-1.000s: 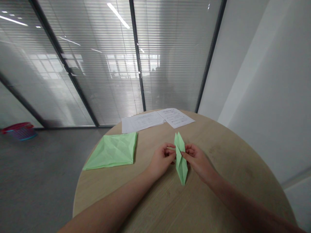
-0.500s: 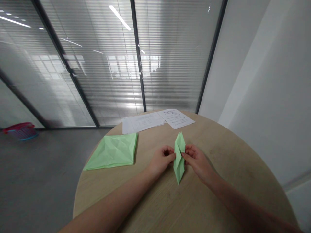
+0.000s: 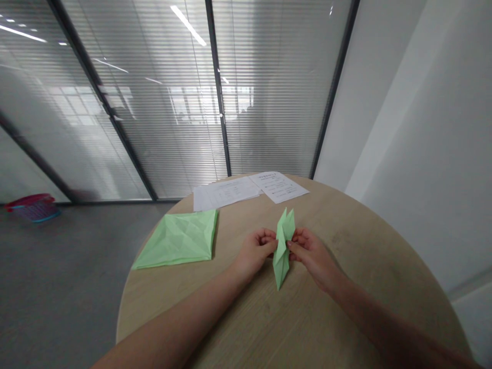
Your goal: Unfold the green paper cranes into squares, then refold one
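A narrow, folded piece of green paper [image 3: 283,251] stands between my hands over the table, two points at its far end and one at the near end. My left hand [image 3: 257,250] pinches its left edge, thumb on top and fingers curled beneath. On the other side my right hand [image 3: 312,255] grips the right edge the same way, its thumb pressing near the middle crease. The undersides of the folds are hidden. To the left lies a larger flat stack of creased green paper [image 3: 179,238], apart from both hands.
Printed white sheets [image 3: 226,193] and another printed page [image 3: 280,187] lie at the far edge of the round wooden table [image 3: 369,292]. A red and blue basket [image 3: 34,207] sits on the floor at left. Blinds behind glass panels and a white wall surround the table.
The folded paper has tilted slightly, its near tip shifting left and its far end right. Its two far points have spread further apart. Both hands keep their hold in nearly the same place.
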Motion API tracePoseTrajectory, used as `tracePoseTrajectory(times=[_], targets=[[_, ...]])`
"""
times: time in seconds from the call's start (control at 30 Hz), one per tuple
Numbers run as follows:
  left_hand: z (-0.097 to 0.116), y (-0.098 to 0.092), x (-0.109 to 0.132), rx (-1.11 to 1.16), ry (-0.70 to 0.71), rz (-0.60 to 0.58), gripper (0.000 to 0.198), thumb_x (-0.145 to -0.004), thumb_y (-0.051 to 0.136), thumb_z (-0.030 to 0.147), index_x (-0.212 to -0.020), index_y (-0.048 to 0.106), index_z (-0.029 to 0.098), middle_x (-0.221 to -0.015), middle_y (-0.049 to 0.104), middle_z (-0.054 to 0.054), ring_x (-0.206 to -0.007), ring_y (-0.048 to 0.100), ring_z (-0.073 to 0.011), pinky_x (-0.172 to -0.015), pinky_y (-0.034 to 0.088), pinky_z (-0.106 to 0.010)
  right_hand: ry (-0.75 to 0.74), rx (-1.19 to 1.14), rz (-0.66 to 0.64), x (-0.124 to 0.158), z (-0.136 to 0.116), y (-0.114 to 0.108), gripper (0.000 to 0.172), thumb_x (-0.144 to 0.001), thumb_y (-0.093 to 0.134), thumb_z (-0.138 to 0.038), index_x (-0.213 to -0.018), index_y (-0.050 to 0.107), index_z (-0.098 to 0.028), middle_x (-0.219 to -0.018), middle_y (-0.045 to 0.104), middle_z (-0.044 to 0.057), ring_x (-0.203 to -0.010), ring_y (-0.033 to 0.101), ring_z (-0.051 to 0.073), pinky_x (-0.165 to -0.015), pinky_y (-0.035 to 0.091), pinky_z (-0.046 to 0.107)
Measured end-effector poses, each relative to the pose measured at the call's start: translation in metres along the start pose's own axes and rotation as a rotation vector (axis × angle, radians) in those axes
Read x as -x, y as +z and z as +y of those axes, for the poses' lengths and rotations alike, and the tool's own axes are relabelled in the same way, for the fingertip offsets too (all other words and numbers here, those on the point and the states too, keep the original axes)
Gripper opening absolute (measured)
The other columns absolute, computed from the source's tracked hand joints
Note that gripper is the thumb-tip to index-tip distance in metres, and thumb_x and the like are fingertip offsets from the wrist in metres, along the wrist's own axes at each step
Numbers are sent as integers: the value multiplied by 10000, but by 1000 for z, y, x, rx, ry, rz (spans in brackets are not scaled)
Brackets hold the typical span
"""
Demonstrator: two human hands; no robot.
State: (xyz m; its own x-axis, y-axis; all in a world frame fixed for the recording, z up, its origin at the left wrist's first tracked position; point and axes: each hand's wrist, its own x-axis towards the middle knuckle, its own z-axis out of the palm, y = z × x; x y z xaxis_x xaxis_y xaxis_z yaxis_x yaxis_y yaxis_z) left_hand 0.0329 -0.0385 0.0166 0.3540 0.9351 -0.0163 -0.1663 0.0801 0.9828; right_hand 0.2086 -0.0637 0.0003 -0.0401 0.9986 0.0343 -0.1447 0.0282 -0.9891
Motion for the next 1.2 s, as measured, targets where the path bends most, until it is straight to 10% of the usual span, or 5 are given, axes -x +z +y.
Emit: tracePoseTrajectory(times=[0.67,1.2], targets=[[7,2,2,-13,38,94,404,-625,879,377,-747,544,188,-579,518,72,-504,452,-73,-526,354,-200,-29,-43,9,0,0,1,456,-694,864,-451,-873,505,-235,-825,681,8,-714,681,186,-662,593,322],[11,4,8,-125,15,-40,428,-683,862,500,-732,578,184,-636,571,31,-575,522,-108,-578,402,-236,-48,79,31,-3,3,-4,303,-719,829,-457,-869,713,-221,-815,719,25,-727,686,187,-680,578,313]])
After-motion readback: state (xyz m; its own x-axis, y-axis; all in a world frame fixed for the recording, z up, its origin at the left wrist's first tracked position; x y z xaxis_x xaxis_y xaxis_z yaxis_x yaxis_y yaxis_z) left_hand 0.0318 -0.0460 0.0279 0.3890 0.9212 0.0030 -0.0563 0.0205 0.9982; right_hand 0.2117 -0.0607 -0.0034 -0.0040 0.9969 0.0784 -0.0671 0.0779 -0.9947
